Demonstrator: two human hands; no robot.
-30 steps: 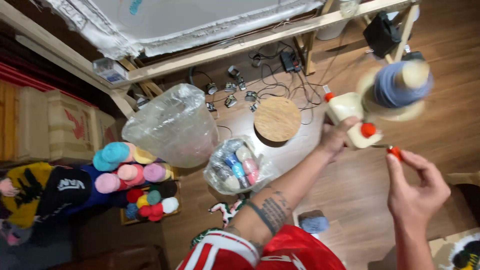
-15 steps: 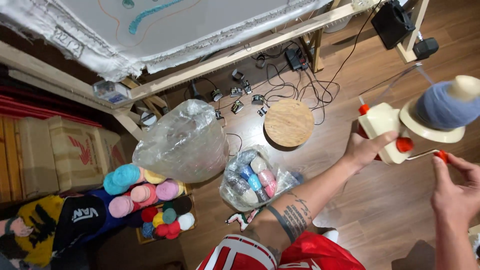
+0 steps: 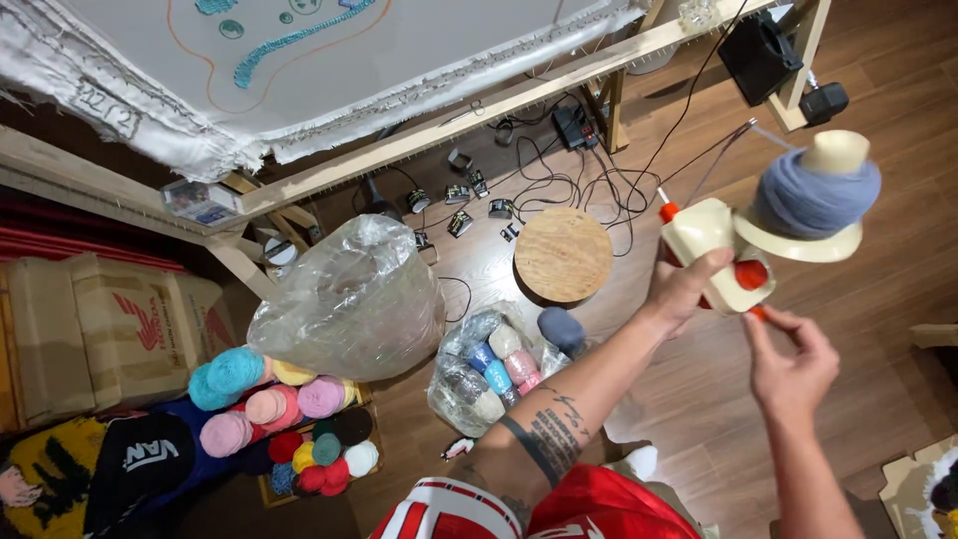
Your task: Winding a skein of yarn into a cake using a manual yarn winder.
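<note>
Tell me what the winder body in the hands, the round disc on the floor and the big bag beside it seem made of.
Winder body, held by the left hand: apparently cream plastic, smooth and moulded, with red-orange knobs. Round disc: looks like pale wood or plywood, matte with faint grain. Big bag: thin clear plastic film, crinkled and glinting.

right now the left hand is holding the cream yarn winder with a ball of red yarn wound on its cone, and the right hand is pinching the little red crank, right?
Not quite. The head view shows the yarn on the cone is grey-blue, not red. The rest holds: the left hand grips the cream yarn winder, and the right hand pinches the little red crank.
</note>
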